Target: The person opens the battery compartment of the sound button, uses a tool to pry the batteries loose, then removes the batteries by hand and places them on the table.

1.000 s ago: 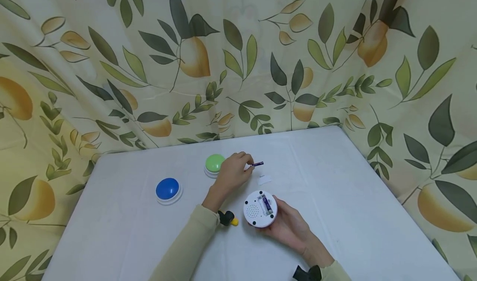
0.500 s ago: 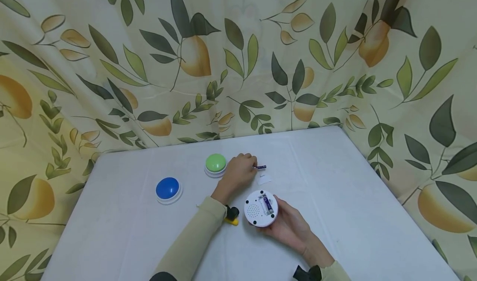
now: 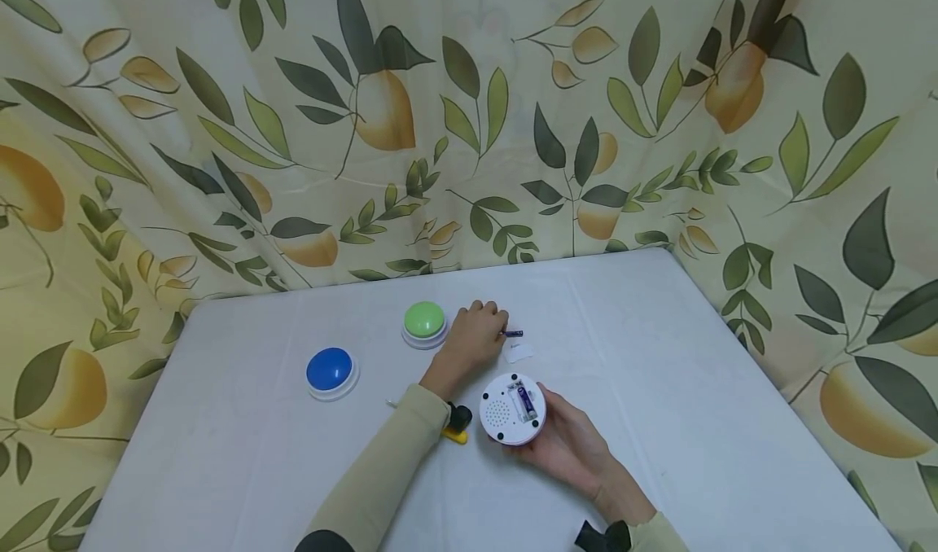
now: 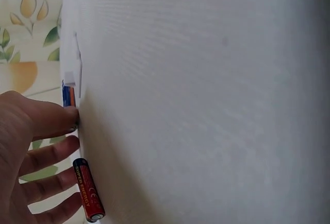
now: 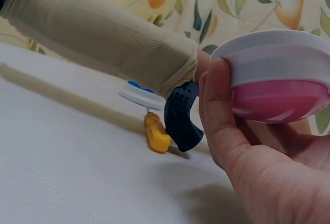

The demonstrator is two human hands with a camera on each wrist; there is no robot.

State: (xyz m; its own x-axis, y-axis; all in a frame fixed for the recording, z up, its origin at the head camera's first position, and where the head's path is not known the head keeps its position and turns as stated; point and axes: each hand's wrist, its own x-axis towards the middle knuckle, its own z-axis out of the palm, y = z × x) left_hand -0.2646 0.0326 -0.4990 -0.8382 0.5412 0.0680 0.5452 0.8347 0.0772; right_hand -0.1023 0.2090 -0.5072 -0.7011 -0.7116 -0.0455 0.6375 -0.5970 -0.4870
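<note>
My left hand point(image 3: 478, 336) is low over the table at the back, its thumb and fingers pinching a purple-looking battery point(image 3: 515, 334) that sticks out to the right. In the left wrist view that battery point(image 4: 68, 94) shows blue and orange beyond the thumb. A red and black battery point(image 4: 88, 190) lies by the other fingers, hidden from the head view. My right hand point(image 3: 567, 446) grips a round push button point(image 3: 500, 416) upside down, its white base up and its pink dome point(image 5: 281, 99) below. One battery point(image 3: 525, 403) sits in the base's uncovered compartment.
A small white cover point(image 3: 518, 352) lies right of the left hand. A green push button point(image 3: 423, 321) and a blue push button point(image 3: 330, 370) stand at left. A yellow-handled screwdriver point(image 3: 456, 436) lies partly under the left forearm. A patterned curtain point(image 3: 469, 129) hangs behind the table.
My left hand has moved slightly right and down toward the table with the battery, which now lies nearer the white cover. My right hand and its push button have hardly moved.
</note>
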